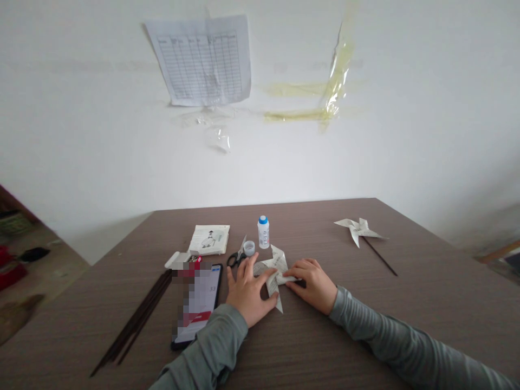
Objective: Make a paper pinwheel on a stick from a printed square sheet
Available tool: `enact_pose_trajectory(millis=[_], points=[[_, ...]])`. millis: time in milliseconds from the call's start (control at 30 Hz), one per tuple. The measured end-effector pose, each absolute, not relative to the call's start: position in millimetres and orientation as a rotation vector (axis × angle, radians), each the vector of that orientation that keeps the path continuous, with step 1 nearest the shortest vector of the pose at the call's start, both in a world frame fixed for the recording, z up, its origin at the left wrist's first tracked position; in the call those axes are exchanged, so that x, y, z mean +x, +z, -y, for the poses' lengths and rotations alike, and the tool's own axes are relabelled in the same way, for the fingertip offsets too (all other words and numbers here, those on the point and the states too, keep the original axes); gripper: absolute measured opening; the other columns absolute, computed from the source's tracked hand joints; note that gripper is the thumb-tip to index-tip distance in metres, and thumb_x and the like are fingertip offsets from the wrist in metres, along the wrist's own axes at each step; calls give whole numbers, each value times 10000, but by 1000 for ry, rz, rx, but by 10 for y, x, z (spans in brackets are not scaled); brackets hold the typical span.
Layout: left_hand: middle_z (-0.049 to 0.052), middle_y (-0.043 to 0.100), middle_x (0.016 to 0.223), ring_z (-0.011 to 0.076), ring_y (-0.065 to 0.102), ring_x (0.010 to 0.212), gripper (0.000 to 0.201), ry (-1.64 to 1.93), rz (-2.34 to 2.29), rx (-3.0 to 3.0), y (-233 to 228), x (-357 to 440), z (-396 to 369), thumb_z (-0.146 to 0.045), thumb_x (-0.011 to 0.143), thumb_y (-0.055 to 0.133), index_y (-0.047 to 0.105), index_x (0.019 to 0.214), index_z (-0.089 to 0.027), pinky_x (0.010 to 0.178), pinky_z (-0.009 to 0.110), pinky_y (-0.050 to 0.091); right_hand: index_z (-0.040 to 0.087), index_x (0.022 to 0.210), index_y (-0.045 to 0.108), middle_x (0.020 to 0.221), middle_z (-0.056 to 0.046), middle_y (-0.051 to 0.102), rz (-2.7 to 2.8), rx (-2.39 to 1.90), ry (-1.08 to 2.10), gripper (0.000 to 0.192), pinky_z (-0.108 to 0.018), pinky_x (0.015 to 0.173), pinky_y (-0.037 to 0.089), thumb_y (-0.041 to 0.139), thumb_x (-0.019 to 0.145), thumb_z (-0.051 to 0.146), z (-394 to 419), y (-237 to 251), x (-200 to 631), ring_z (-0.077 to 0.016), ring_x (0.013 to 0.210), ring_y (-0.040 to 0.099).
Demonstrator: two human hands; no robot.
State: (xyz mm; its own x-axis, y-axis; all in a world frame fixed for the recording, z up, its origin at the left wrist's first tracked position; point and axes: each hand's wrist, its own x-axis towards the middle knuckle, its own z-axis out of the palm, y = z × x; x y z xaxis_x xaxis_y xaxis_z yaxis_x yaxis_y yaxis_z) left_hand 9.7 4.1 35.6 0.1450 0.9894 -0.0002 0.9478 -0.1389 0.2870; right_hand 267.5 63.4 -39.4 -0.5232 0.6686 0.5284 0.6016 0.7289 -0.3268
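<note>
Head view: we press the paper pinwheel [273, 273] flat, left hand [246, 294] at 8 o'clock, right hand [312, 283] at 3, fingers extended, nothing grasped.

Under your left hand [247, 292] and right hand [312, 284] lies a folded pinwheel [274, 269] of thin printed paper, matt, sharply creased, on a table [406, 303] of brown wood-grain laminate with a dull finish. Your sleeves [382, 330] read as soft ribbed grey knit. The phone [199, 306] has a glossy glass face, the glue bottle [264, 232] is smooth white plastic (blue cap), and the scissors [238, 255] show shiny metal blades with black plastic handles.
</note>
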Motion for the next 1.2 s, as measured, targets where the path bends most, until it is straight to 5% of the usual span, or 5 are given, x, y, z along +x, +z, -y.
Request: enact_pose_trajectory(millis=[500,1200], points=[[40,465,2144,582,411,1970,650,147,-1902,2165,530,131,-28,-413,1037,1002,915,1660,-577,1536,1000,239,375,1192,1026,1024,-66,953,2290,-1052,196,185,-518,1104,774,945,1084,248,-590,-295,2641,-346,974,948],[96,511,2112,636,446,1921,657,267,-1917,2190,404,46,-51,-473,974,1066,953,1620,-507,1534,1004,255,314,1228,1017,1053,-69,965,2283,-1011,179,208,-510,1133,742,919,1099,183,-591,-318,2654,-301,977,922]])
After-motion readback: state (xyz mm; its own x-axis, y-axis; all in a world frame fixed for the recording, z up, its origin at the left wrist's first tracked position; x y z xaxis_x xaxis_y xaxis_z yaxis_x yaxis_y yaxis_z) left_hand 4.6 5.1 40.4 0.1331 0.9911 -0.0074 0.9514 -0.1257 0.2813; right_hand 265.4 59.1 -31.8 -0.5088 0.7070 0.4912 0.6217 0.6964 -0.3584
